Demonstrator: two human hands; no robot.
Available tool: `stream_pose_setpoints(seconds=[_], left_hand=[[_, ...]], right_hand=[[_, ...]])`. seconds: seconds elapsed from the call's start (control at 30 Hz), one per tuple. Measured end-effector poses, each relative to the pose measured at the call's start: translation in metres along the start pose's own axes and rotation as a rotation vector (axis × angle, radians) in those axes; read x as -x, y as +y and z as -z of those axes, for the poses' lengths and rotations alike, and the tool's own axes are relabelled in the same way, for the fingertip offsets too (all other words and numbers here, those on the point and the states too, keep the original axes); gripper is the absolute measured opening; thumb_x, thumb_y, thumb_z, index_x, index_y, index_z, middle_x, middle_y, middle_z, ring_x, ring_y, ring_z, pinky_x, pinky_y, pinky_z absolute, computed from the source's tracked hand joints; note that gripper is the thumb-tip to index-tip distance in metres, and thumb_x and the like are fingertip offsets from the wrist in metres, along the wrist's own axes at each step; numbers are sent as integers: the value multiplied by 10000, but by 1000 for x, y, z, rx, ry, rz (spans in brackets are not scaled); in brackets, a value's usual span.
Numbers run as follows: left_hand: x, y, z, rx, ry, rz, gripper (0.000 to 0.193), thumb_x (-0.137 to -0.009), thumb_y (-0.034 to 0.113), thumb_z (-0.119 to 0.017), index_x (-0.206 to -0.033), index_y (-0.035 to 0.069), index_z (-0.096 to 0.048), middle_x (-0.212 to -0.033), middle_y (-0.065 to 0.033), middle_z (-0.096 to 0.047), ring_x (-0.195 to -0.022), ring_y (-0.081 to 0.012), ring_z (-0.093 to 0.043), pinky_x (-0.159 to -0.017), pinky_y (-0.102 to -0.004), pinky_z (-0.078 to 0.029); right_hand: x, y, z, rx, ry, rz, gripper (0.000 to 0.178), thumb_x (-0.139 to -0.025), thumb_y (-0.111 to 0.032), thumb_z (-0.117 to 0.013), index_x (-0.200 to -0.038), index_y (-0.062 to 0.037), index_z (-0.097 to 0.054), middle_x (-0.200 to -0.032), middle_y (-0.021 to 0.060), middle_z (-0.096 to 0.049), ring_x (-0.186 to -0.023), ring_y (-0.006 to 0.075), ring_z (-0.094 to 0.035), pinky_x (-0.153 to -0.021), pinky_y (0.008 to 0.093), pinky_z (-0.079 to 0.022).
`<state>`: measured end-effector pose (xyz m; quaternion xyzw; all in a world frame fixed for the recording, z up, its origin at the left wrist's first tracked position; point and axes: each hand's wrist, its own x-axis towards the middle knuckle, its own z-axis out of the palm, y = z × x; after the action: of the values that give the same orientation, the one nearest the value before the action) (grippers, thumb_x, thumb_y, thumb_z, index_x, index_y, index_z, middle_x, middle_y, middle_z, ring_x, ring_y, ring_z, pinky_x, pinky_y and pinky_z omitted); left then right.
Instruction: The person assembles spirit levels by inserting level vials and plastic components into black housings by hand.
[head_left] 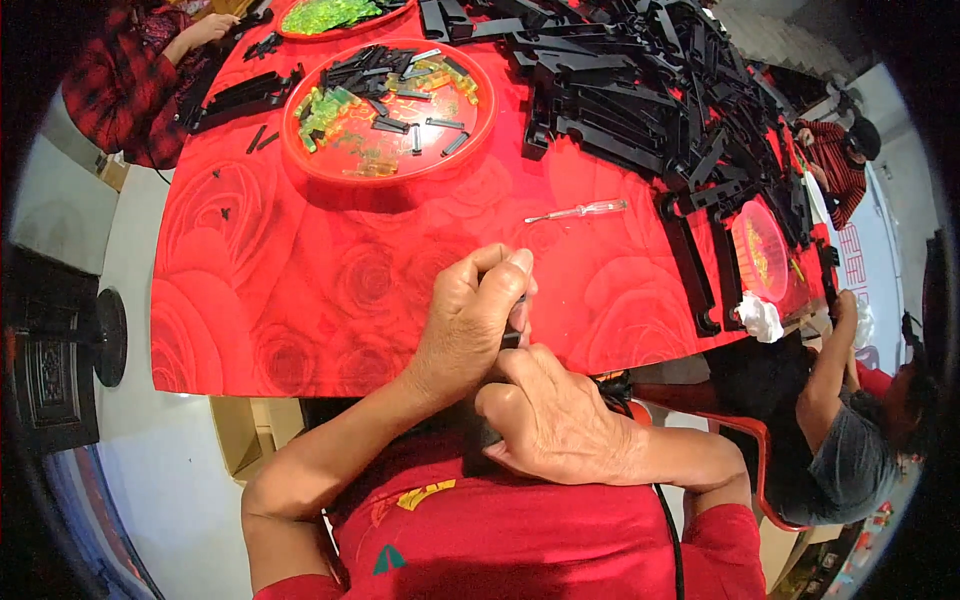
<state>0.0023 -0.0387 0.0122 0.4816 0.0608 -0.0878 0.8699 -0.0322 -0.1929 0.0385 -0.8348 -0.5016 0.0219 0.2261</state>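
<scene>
A rose-patterned red cloth [250, 250] covers the table. Left stands a dark carved cabinet [45, 350], with a cardboard box [234, 430] near the table's edge. Right are a crumpled white tissue [759, 318] and a person in grey [850, 460].

We are holding a smooth, black, plastic-looking piece [511, 340] in our fingers [505, 285]. Beyond them we are seeing a glossy plastic tray [475, 115] and a screwdriver [600, 207] with shiny, clear handle. Farther right of them, plastic parts [620, 110] are showing a satin finish; around them, the tablecloth [240, 280] is looking smooth.
</scene>
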Motion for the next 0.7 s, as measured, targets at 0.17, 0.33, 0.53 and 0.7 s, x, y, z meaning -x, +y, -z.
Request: stream_pose_setpoints(seconds=[0.17, 0.33, 0.53, 0.7], left_hand=[[-1, -10, 5, 12, -27, -25, 316, -1076, 287, -574, -849, 69, -602, -659, 18, -532, -541, -75, -516, -514, -253, -436], [-12, 0, 11, -135, -85, 0, 434, -1094, 468, -495, -908, 81, -561, -697, -13, -538, -585, -113, -545, -558, -265, -460], [-10, 0, 4, 222, -160, 205, 649, -1043, 733, -360, -1061, 130, -601, -760, 4, -576, -601, -121, -591, -543, -263, -498], [1, -22, 18, 134, -407, 318, 739, -1088, 685, -167, -1076, 84, -596, -824, -35, -604, -723, -112, -604, -622, -270, -516]], right_hand=[[-7, -3, 2, -5, 105, 37, 183, -788, -65, -648, -936, -35, -543, -865, 131, -432, -800, 301, -555, -599, 402, -529], [-8, -5, 14, -63, 18, -36, 394, -735, -83, -723, -1103, -20, -599, -1096, 202, -547, -905, 352, -603, -687, 430, -565], [-16, 19, 63, 127, 231, -57, 754, -656, -111, -789, -1370, -23, -563, -1457, 245, -518, -1228, 447, -553, -988, 498, -525], [-24, 66, 74, 20, -39, 5, 731, -702, -210, -752, -1392, -53, -571, -1360, 224, -570, -1224, 437, -559, -1081, 526, -438]])
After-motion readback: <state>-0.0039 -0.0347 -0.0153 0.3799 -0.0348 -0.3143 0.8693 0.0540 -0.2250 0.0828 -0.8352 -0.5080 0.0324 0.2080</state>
